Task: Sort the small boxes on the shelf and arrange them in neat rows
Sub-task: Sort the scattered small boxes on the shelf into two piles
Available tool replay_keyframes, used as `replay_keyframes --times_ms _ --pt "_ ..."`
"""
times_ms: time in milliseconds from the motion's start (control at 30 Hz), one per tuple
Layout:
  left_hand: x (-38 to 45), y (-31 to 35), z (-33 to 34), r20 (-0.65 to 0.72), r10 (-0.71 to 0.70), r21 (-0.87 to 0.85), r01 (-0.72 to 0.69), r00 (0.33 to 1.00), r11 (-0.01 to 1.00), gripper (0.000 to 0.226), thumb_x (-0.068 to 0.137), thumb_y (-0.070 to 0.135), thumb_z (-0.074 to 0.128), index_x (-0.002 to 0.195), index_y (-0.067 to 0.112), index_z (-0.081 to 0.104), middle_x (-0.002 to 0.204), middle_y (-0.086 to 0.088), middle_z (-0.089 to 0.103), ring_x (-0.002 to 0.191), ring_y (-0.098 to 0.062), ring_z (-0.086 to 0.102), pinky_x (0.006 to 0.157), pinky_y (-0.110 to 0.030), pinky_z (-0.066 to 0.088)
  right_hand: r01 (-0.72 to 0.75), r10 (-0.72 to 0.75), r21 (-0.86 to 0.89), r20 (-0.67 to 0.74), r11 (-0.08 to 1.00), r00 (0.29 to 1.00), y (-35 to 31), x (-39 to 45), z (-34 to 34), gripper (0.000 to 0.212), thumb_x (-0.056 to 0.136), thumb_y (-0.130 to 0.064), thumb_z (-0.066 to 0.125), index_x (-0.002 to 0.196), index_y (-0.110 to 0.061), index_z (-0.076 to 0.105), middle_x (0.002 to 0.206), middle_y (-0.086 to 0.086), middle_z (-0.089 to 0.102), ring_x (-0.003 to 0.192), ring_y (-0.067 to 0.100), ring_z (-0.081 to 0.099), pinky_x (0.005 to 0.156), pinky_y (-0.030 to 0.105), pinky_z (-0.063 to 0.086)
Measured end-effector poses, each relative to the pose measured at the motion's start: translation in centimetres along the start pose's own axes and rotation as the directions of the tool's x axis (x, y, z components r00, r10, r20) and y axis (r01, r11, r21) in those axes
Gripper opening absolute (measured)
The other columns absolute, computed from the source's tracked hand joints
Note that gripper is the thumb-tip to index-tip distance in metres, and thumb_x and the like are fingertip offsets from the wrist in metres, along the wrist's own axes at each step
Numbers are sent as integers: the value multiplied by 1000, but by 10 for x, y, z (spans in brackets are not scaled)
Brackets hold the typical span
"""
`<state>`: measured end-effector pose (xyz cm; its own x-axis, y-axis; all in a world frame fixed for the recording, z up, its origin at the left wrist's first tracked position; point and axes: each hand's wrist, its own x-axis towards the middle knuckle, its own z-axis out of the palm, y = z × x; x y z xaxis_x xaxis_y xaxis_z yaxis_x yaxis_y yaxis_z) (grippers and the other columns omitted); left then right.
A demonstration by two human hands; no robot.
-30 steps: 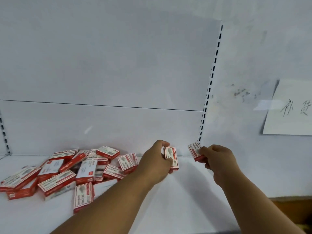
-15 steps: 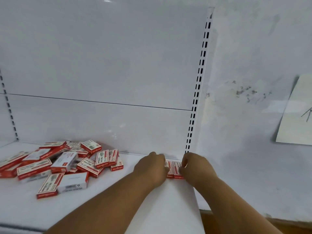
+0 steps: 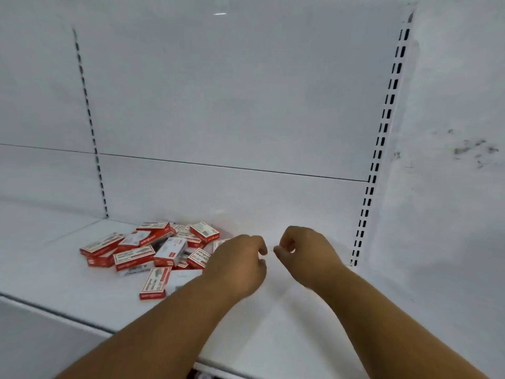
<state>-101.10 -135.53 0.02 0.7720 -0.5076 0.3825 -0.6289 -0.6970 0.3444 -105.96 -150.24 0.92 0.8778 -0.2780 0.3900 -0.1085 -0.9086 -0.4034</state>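
Many boxes (image 3: 153,255), left of curled fingers (image 3: 262,248)

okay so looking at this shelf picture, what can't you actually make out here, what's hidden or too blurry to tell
Head view only:
- Whether the left hand or right hand holds anything: the fingers curl away from the camera and are motion-blurred.
- Any boxes placed behind the hands: the hands cover that part of the shelf.
- Print on the pile of boxes: too small and blurred.
- Lower boxes in the pile: covered by those on top.
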Motion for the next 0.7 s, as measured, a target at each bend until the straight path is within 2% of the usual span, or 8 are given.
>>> replay_keyframes --times_ms 100,267,333,400,467,567,633,700 --pt "-4 -35 -22 -29 -25 -32 24 999 999 23 91 25 57 112 33 64 107 9 66 92 -12 62 81 -30 54 64 -66 27 63 998 996 -37 9 10 16 90 -39 61 85 -24 61 91 -7 64 83 11 59 72 27 49" --pt "-8 -115 -61 -27 9 -52 -11 1000 999 22 89 23 57 106 33 66 97 13 65 89 -7 61 77 -26 51 142 -151 69 131 987 980 -114 19 35 11 88 -33 65 87 -21 64 91 -6 66 75 10 59 63 23 44" --pt "-7 -152 -75 -24 14 -40 -15 1000 999 25 86 21 59 108 32 66 99 13 63 90 -7 59 79 -26 51 149 -155 66 115 987 981 -146 24 54 9 89 -31 65 92 -23 64 95 -6 64 77 9 57 63 21 44" --pt "-4 -186 -89 -45 23 -2 -23 999 1000 27 85 24 60 110 31 66 101 11 61 93 -10 59 81 -29 52 109 -114 61 96 992 989 -173 31 78 14 91 -28 62 105 -26 62 104 -6 63 86 10 58 71 22 46" --pt "-4 -211 -101 -20 55 41 -54 998 998 24 85 29 61 108 30 65 101 8 61 93 -13 59 79 -29 51 88 -86 -25 55 996 995 -193 42 98 29 94 -25 58 122 -30 57 118 -2 60 103 14 56 86 27 48" --pt "-13 -234 -116 134 108 46 -115 985 992 18 84 43 63 97 31 61 96 9 64 84 -12 60 67 -24 46 43 -33 -225 49 973 998 -213 58 118 43 95 -28 53 138 -33 49 135 -1 53 124 21 45 103 39 41" --pt "-17 -242 -121 227 145 21 -154 963 988 23 82 51 64 91 33 53 96 10 66 78 -10 56 61 -23 40 1 41 -326 121 945 992 -224 62 126 41 93 -35 54 134 -34 52 133 -2 54 122 23 44 103 42 38" --pt "-16 -248 -123 263 179 3 -187 948 982 30 80 53 65 99 33 53 100 9 67 81 -11 58 66 -25 44 -12 72 -378 145 926 987 -231 62 132 33 91 -34 55 124 -35 56 124 -3 58 115 22 46 99 41 39"
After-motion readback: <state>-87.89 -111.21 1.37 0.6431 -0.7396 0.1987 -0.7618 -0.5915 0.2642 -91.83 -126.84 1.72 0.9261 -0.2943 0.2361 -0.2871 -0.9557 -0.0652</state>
